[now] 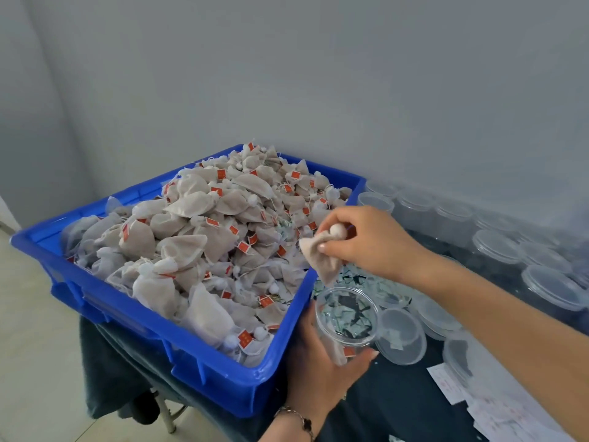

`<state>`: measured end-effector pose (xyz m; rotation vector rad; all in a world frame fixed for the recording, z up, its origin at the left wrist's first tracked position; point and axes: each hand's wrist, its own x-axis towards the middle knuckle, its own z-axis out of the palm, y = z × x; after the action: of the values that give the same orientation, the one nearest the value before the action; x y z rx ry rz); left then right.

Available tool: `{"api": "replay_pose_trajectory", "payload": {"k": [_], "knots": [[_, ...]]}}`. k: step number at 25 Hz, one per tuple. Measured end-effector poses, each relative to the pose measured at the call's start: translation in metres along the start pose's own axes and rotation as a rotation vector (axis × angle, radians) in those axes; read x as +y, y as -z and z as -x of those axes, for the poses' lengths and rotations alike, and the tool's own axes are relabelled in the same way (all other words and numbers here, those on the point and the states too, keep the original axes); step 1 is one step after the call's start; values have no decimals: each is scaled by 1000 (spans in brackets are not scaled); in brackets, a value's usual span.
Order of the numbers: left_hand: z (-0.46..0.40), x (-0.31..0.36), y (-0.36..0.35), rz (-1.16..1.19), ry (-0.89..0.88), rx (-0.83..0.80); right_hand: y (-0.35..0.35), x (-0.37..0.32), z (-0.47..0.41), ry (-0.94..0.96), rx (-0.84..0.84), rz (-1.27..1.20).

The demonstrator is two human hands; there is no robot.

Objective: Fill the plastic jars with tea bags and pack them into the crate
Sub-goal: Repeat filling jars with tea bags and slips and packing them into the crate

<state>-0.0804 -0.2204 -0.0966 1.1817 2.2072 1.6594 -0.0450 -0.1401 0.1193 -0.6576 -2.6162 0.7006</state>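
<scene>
Right hand (366,240) pinching tea bag (325,260) above left-held jar (345,320)

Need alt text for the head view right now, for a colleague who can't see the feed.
A right hand pinches a tea bag above an open clear plastic jar gripped by the left hand. Left of it, a blue crate is heaped with tea bags; lidded jars stand at right.
</scene>
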Motion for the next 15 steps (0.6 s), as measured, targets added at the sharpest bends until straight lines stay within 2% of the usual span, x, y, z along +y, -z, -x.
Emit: {"api": "replay_pose_trajectory", "payload": {"k": [1, 6, 8, 12, 15], "knots": [[4, 4, 3, 93, 54, 7, 3, 2, 10, -12, -29, 48], [12, 13, 3, 97, -29, -9, -11, 13, 37, -50, -378, 382], [6, 6, 8, 122, -4, -6, -10, 10, 25, -34, -346, 350], [7, 14, 8, 205, 66, -64, -25, -8, -28, 84, -173, 240], [5, 13, 8, 213, 86, -115, -73, -15, -73, 180, -307, 335]]}}
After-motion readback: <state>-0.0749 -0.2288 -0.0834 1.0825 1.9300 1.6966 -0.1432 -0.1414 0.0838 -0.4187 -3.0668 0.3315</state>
